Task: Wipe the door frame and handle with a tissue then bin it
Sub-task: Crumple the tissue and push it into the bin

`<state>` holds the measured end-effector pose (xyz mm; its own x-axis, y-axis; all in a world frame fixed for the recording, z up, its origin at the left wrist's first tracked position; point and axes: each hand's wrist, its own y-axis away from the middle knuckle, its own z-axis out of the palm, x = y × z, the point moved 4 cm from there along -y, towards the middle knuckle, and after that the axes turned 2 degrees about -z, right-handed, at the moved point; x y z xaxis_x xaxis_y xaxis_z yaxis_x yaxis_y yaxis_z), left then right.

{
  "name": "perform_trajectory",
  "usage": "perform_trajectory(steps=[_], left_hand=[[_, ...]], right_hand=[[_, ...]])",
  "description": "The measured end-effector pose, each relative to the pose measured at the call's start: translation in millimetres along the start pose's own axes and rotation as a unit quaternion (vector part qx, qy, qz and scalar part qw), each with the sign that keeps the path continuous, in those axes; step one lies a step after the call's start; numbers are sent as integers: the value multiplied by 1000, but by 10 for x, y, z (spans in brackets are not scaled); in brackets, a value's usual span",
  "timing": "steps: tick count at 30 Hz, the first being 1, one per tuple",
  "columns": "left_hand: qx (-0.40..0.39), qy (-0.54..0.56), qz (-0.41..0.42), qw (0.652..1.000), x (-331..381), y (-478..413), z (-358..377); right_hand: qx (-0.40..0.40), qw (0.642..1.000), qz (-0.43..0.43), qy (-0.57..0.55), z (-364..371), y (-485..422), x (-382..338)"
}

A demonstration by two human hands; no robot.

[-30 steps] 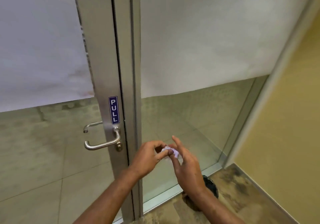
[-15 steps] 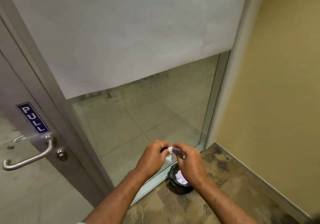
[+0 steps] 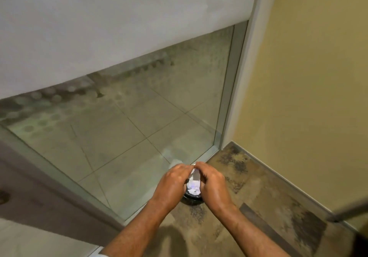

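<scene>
My left hand [image 3: 172, 183] and my right hand [image 3: 211, 181] are pressed together around a small white tissue [image 3: 195, 173], each pinching it. They hover right above a small black bin [image 3: 192, 198] on the floor, which holds white paper [image 3: 193, 188] and is mostly hidden by my hands. The grey metal door frame [image 3: 39, 179] runs diagonally along the lower left. The door handle is out of view.
A fixed glass panel [image 3: 139, 117] with a frosted upper half fills the middle. Its metal post [image 3: 235, 77] meets a yellow wall [image 3: 308, 77] at the right. The bin stands in that corner on a brown patterned floor [image 3: 268, 207].
The view swung right and down, so the handle and PULL sign left the frame. Both hands carried the tissue from beside the door frame to right above the bin.
</scene>
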<state>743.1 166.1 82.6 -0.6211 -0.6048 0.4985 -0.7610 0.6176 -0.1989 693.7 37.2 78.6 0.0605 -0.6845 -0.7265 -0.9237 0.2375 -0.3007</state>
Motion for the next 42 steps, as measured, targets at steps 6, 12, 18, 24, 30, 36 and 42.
perform_trajectory(steps=[6,12,18,24,30,36,42], left_hand=[[-17,-23,28,999,-290,-118,270],[19,-63,74,995,-515,-343,563],[34,-95,73,992,-830,-515,1163],[44,-100,73,991,-1144,-631,1685],[-44,-177,8,983,-1529,-720,2240],[-59,-223,12,973,-1829,-838,2730],[-118,-228,-44,965,-2159,-871,3218]], right_hand=[[0,998,46,39,235,-33,300],[38,991,58,116,389,-170,723],[22,991,71,109,747,-210,1352],[48,992,107,48,1080,-192,1868],[73,989,121,31,1381,-292,2251],[3,990,137,45,1765,-416,2641],[-43,987,136,79,2172,-454,3080]])
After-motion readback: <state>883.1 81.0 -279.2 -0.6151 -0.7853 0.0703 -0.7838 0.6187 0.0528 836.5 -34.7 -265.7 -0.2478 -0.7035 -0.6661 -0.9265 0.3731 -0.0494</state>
